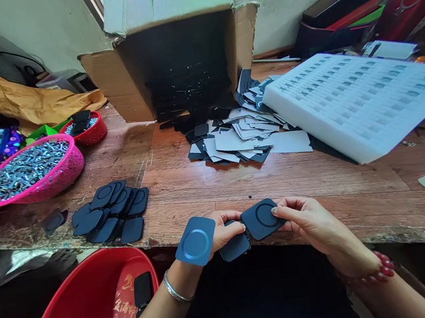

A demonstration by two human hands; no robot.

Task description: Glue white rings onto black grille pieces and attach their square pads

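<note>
Near the table's front edge, my left hand point(222, 231) is closed on the lower panel of a dark folding charger pad point(234, 247). My right hand point(317, 222) pinches the outer edge of its other square panel point(259, 221), which has a ring on its face. The two panels lie side by side, joined at a small hinge. A bluish square cover point(196, 241) with a ring rests on the back of my left hand and wrist, hiding part of them. To the left, a pile of dark square pads point(112, 209) lies on the table, several with rings.
An open cardboard box point(113, 86) stands at the back, with white and dark cut sheets point(237, 138) spilling before it. A white foam tray point(350, 102) is at right. Left are a pink basket point(79, 163) of metal parts and a red tub point(74, 309) below the table edge.
</note>
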